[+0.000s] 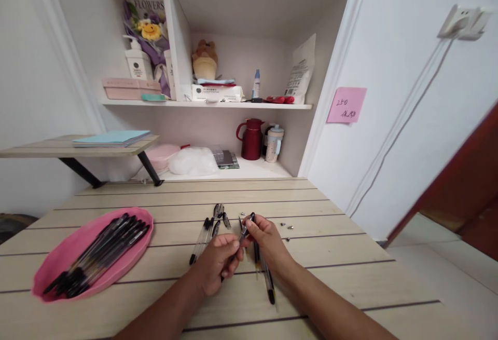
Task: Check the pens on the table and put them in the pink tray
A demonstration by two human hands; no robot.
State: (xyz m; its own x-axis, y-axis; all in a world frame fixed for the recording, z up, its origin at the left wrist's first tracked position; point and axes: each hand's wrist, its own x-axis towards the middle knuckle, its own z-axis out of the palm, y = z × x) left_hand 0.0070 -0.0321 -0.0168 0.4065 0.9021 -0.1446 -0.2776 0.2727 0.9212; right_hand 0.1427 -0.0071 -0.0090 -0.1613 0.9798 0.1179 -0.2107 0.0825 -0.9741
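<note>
Both hands meet over the wooden table [350, 272] and grip one black pen [245, 230]. My left hand [216, 267] is closed around its lower barrel. My right hand [268, 239] pinches its upper end near the cap. Loose pens [202, 239] lie on the table just left of the hands, and another pen [268, 285] lies under my right wrist. A pink oval tray [58, 262] at the left holds several black pens [99, 259].
Small metal pen tips [287, 227] are scattered right of the hands. Behind the table, a white shelf unit holds a red jug [251, 140], a cup, boxes and a plush toy. A pink sticky note [346, 104] hangs on the wall.
</note>
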